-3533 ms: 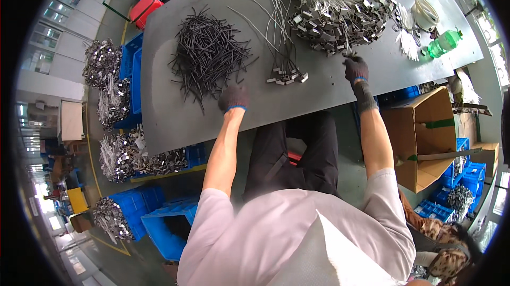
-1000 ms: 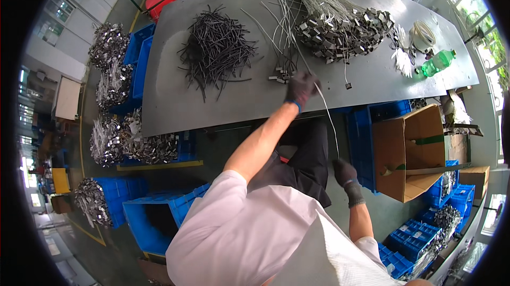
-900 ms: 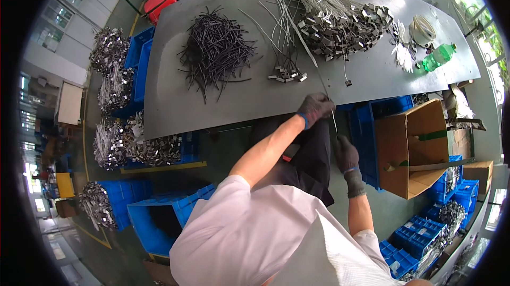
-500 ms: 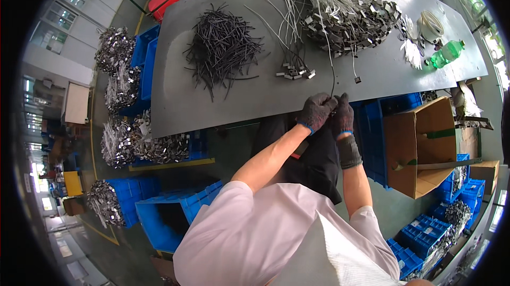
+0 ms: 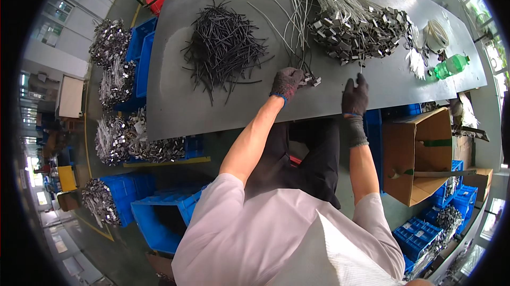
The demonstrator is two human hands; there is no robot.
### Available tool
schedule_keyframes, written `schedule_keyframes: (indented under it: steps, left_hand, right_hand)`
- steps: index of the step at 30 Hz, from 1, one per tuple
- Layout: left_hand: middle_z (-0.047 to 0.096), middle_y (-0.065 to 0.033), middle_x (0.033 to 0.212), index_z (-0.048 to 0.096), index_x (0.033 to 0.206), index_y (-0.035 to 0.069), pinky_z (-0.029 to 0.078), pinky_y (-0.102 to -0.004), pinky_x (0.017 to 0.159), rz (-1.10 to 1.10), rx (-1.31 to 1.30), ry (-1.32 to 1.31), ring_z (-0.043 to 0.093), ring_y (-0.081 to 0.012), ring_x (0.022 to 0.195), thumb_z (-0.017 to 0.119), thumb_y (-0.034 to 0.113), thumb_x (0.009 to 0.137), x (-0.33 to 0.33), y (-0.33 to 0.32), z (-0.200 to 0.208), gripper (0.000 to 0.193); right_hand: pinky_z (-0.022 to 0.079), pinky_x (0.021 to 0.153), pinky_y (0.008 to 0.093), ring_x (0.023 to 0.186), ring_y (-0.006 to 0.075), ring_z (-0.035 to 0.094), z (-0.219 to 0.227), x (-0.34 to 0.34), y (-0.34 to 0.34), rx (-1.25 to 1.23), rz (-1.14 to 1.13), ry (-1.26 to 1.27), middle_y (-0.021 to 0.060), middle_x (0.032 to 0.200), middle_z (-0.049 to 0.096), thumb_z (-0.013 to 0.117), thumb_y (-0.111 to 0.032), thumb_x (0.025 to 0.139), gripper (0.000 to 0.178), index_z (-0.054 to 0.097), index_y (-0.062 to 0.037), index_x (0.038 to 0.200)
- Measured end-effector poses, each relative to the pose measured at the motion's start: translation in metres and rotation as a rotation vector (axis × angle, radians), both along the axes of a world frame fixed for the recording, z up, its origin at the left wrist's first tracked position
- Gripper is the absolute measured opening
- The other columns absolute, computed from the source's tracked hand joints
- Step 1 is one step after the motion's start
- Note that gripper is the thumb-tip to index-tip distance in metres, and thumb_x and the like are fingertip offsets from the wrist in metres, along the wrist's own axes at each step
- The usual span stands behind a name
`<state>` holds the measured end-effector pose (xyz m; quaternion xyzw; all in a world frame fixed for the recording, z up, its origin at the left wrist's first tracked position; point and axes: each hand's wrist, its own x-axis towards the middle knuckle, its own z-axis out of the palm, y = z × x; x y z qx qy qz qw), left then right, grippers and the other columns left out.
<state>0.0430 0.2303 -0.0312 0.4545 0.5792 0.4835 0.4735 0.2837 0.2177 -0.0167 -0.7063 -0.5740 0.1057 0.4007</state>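
My left hand (image 5: 287, 82), in a dark grey knit glove, lies on the metal tabletop with its fingers curled at the small bunch of cables (image 5: 295, 26) with silvery end pieces. What it holds, if anything, is hidden under the fingers. My right hand (image 5: 355, 96), gloved alike, is over the table's near edge with thumb and fingers apart. Its fingertips meet the lower end of a single thin wire (image 5: 362, 63) hanging out from the large heap of cables (image 5: 361, 31); whether they touch it I cannot tell.
A pile of short black tubes (image 5: 226, 47) lies left on the metal table (image 5: 175, 89). At right are a green bottle (image 5: 451, 66) and a pale coil (image 5: 436, 36). An open cardboard box (image 5: 417, 153) stands below the edge; a blue crate (image 5: 164, 217) lies at lower left.
My hands were together at the table edge on a long cable. They have parted: the left moved left to the small bunch, the right slightly up and right towards the large heap.
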Motion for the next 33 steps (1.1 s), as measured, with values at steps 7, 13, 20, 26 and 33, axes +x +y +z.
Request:
schedule_keyframes:
  steps: [7,13,20,26,33]
  left_hand:
    - [0.070,-0.0233,0.088,0.076,0.096,0.010,0.054,-0.0499,0.076,0.119,-0.064,0.708,0.069,-0.0417,0.085,0.055,0.043,0.093,-0.033,-0.001,-0.001,0.039]
    - [0.071,-0.0255,0.110,0.071,0.115,0.003,0.054,-0.0515,0.088,0.254,-0.514,0.967,0.068,-0.0430,0.105,0.063,0.052,0.083,-0.116,-0.014,-0.028,0.059]
    - [0.069,-0.0245,0.121,0.069,0.118,-0.001,0.055,-0.0459,0.094,0.240,-0.579,0.926,0.068,-0.0371,0.111,0.076,0.038,0.075,-0.137,0.020,-0.089,0.058]
    - [0.075,-0.0149,0.097,0.075,0.101,0.003,0.059,-0.0414,0.082,0.282,-0.599,0.385,0.073,-0.0313,0.093,0.068,0.027,0.086,-0.136,0.013,-0.126,0.029]
    - [0.071,-0.0084,0.105,0.067,0.108,0.005,0.059,-0.0304,0.084,0.326,-0.469,-1.138,0.068,-0.0156,0.094,0.060,0.008,0.098,-0.070,-0.027,-0.104,0.013]
  right_hand:
    - [0.045,0.106,0.0484,0.123,0.0421,0.057,-0.035,0.047,0.032,-0.288,-0.091,-0.360,0.0262,0.132,0.061,0.068,-0.046,0.088,0.064,0.058,-0.0045,0.135]
    - [0.055,0.070,0.0381,0.082,0.0286,0.069,-0.050,0.064,0.020,-0.581,0.240,0.447,0.0188,0.087,0.070,0.065,-0.036,0.092,0.037,0.070,-0.0025,0.106]
    - [0.057,0.071,0.0330,0.087,0.0201,0.070,-0.105,0.118,-0.168,-0.481,0.295,0.757,0.0106,0.099,0.073,0.057,-0.016,0.099,0.023,0.067,-0.0051,0.117]
    - [0.055,0.089,0.0478,0.100,0.0374,0.069,-0.186,0.225,-0.365,-1.364,0.859,-0.591,0.0188,0.104,0.072,0.058,-0.015,0.089,0.020,0.075,-0.0087,0.098]
    - [0.053,0.089,0.0484,0.101,0.0392,0.067,-0.154,0.191,-0.366,-0.744,0.516,-0.417,0.0193,0.105,0.071,0.051,-0.012,0.093,0.027,0.070,-0.0076,0.113]
